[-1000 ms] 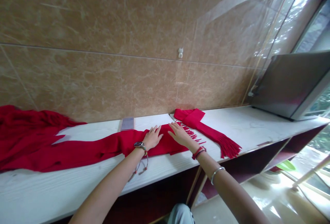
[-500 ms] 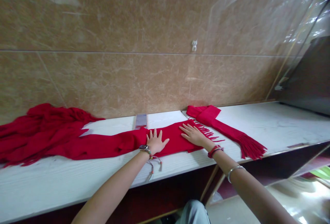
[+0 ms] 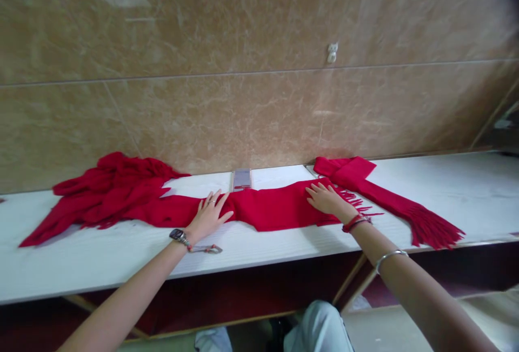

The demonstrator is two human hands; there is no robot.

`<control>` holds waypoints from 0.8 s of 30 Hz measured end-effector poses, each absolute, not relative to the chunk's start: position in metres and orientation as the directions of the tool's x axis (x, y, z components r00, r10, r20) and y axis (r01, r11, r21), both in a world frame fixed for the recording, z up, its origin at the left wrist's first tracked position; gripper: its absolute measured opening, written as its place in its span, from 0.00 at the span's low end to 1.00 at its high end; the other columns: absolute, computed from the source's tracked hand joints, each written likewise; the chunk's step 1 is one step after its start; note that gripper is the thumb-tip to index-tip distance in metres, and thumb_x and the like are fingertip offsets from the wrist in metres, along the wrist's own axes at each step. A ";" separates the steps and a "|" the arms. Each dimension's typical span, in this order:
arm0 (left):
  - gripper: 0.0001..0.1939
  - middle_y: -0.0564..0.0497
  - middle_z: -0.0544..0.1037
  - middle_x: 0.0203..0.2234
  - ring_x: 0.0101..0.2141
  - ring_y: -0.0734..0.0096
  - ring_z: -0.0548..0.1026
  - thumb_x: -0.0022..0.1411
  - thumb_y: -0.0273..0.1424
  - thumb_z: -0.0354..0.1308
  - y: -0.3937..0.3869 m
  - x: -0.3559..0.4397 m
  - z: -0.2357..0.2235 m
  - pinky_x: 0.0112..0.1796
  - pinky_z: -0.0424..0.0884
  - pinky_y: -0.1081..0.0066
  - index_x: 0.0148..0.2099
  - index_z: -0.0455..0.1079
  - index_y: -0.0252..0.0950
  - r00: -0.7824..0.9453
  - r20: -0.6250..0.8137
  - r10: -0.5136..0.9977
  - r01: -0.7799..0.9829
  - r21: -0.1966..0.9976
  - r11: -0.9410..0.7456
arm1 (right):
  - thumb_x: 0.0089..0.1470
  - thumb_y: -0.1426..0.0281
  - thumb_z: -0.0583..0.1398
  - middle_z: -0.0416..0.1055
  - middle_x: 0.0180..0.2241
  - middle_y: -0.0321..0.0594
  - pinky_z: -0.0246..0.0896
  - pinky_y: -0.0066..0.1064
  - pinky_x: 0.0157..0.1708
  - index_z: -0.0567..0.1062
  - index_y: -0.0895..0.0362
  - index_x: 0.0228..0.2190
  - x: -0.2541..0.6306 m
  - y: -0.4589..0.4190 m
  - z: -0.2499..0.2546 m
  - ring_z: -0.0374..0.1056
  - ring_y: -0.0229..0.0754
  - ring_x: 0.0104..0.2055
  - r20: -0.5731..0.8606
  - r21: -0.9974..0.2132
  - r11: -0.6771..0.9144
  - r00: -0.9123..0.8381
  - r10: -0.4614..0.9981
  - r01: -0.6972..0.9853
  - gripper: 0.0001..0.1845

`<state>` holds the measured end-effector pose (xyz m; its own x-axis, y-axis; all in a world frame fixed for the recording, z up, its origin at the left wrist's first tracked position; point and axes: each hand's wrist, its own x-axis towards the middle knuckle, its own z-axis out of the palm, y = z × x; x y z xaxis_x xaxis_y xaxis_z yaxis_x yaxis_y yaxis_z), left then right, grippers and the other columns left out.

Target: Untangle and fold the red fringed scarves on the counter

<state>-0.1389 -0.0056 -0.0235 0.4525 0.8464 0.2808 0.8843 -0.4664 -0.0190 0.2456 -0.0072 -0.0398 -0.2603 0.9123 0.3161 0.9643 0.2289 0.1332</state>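
A red scarf lies along the white countertop, smooth in its middle stretch and fringed at its right end. My left hand rests on the scarf where the flat part narrows, its fingers spread. Near the fringe, my right hand lies flat on the cloth, fingers stretched out. Leftward, the cloth runs into a crumpled red heap; whether the heap is all one piece I cannot tell. Just right of the fringe lies another red scarf, folded over at the back, its tassels pointing toward the front edge.
A small grey, flat rectangular object lies behind the scarf. The white countertop ends at a front edge above dark open shelves. A marbled tile wall with a small white cat-shaped piece rises behind.
My left hand has slid left along the scarf, and more smooth cloth shows between my hands. My right hand stays near the fringe. The view has turned left, taking the grey box mostly out of sight.
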 end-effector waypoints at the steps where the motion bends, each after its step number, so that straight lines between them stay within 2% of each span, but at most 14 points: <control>1: 0.33 0.42 0.50 0.60 0.59 0.51 0.48 0.61 0.47 0.44 -0.005 -0.151 -0.027 0.53 0.52 0.51 0.63 0.44 0.38 0.441 0.232 0.867 0.892 -0.004 -0.453 | 0.56 0.69 0.48 0.61 0.53 0.56 0.48 0.53 0.51 0.66 0.62 0.50 0.231 -0.005 -0.036 0.54 0.57 0.56 0.329 0.109 0.217 -0.241 0.913 0.970 0.21; 4: 0.34 0.41 0.52 0.60 0.59 0.55 0.50 0.61 0.47 0.42 -0.002 -0.174 -0.035 0.54 0.52 0.57 0.64 0.42 0.35 0.451 0.137 0.882 0.888 0.035 -0.459 | 0.58 0.66 0.46 0.58 0.55 0.55 0.49 0.45 0.54 0.60 0.64 0.54 0.177 0.001 -0.034 0.51 0.51 0.58 0.341 -0.044 0.313 -0.280 0.897 0.949 0.25; 6: 0.34 0.42 0.51 0.60 0.59 0.58 0.49 0.62 0.46 0.41 0.000 -0.185 -0.036 0.55 0.52 0.60 0.64 0.40 0.34 0.476 0.131 0.869 0.873 0.049 -0.486 | 0.59 0.62 0.45 0.54 0.58 0.50 0.49 0.45 0.54 0.56 0.60 0.56 0.147 0.001 -0.041 0.48 0.50 0.60 0.302 -0.115 0.380 -0.332 0.894 0.918 0.26; 10: 0.34 0.42 0.41 0.62 0.59 0.58 0.49 0.62 0.43 0.43 0.002 -0.216 -0.031 0.55 0.51 0.60 0.65 0.37 0.36 0.490 0.076 0.869 0.870 0.024 -0.493 | 0.58 0.59 0.45 0.52 0.59 0.45 0.44 0.48 0.55 0.58 0.55 0.56 0.129 0.001 -0.060 0.46 0.50 0.61 0.251 -0.120 0.396 -0.358 0.899 0.910 0.26; 12: 0.33 0.42 0.41 0.62 0.59 0.58 0.50 0.62 0.41 0.43 0.002 -0.236 -0.028 0.54 0.51 0.60 0.65 0.37 0.36 0.483 0.047 0.875 0.876 0.000 -0.483 | 0.58 0.60 0.45 0.53 0.59 0.45 0.43 0.46 0.56 0.59 0.56 0.55 0.134 0.002 -0.064 0.46 0.48 0.61 0.253 -0.123 0.408 -0.369 0.894 0.905 0.26; 16: 0.29 0.44 0.53 0.59 0.54 0.62 0.60 0.62 0.32 0.44 -0.004 -0.259 -0.023 0.52 0.56 0.64 0.64 0.43 0.38 0.454 0.148 0.879 0.891 -0.088 -0.445 | 0.58 0.61 0.46 0.56 0.57 0.46 0.45 0.44 0.56 0.62 0.57 0.54 0.143 0.005 -0.063 0.49 0.46 0.60 0.261 -0.159 0.394 -0.346 0.901 0.905 0.25; 20: 0.29 0.43 0.66 0.47 0.44 0.60 0.68 0.55 0.22 0.48 -0.013 -0.245 -0.020 0.46 0.62 0.63 0.60 0.55 0.36 0.334 0.316 0.888 0.937 -0.217 -0.276 | 0.58 0.63 0.46 0.58 0.56 0.47 0.45 0.42 0.56 0.63 0.59 0.53 0.143 0.006 -0.061 0.51 0.46 0.59 0.261 -0.162 0.391 -0.343 0.902 0.906 0.24; 24: 0.29 0.46 0.70 0.42 0.44 0.63 0.67 0.51 0.17 0.47 -0.013 -0.220 -0.024 0.45 0.62 0.65 0.57 0.60 0.36 0.427 0.300 0.853 0.902 -0.211 -0.378 | 0.58 0.64 0.47 0.58 0.56 0.47 0.46 0.42 0.55 0.64 0.59 0.52 0.143 0.006 -0.060 0.52 0.46 0.58 0.275 -0.159 0.395 -0.343 0.898 0.905 0.23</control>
<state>-0.2200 -0.0135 -0.0243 0.4274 0.8529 0.2999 0.9016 -0.3778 -0.2105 0.1427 0.0057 -0.0601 -0.3434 0.8982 0.2745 0.9049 0.3946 -0.1591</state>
